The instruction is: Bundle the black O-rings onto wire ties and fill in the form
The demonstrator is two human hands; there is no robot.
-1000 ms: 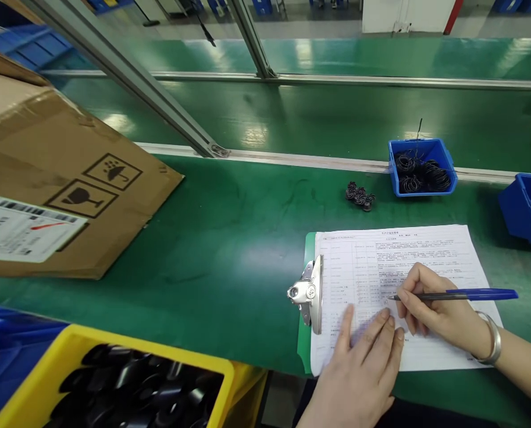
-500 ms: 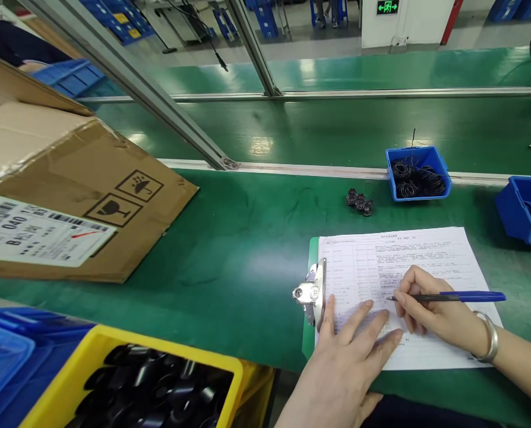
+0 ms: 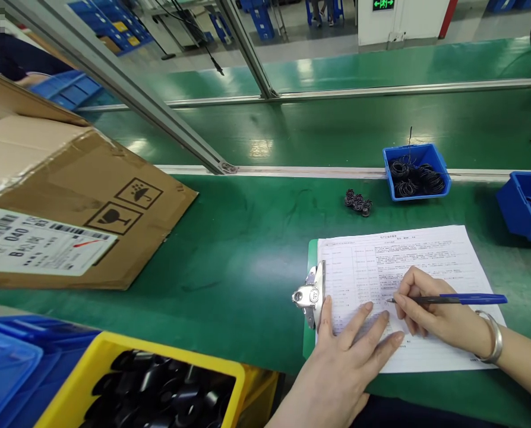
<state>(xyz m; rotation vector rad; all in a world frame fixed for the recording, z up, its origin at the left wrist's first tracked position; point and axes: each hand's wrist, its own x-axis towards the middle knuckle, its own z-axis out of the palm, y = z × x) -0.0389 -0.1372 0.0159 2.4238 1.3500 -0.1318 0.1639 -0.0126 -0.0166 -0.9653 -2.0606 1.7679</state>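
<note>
My right hand (image 3: 439, 312) grips a blue and black pen (image 3: 470, 299), its tip at the middle of a printed sheet (image 3: 408, 261). The sheet lies on a green clipboard (image 3: 310, 255), whose silver clip (image 3: 309, 295) is at the left side. With fingers spread, my left hand (image 3: 352, 351) rests on the lower left of the sheet, its index fingertip close to the clip. A metal bangle (image 3: 495, 337) circles my right wrist.
Beyond the clipboard are a small cluster of dark coiled parts (image 3: 358, 203), a blue bin (image 3: 419, 198) of black coiled cables and another blue bin (image 3: 519, 205). A cardboard box (image 3: 114, 172) stands left, above a yellow crate (image 3: 158, 348) of black parts. A metal post (image 3: 158, 107) slants across.
The view has shifted slightly. Both hands keep nearly the same places on the sheet, and the pen tip shows no clear movement.
</note>
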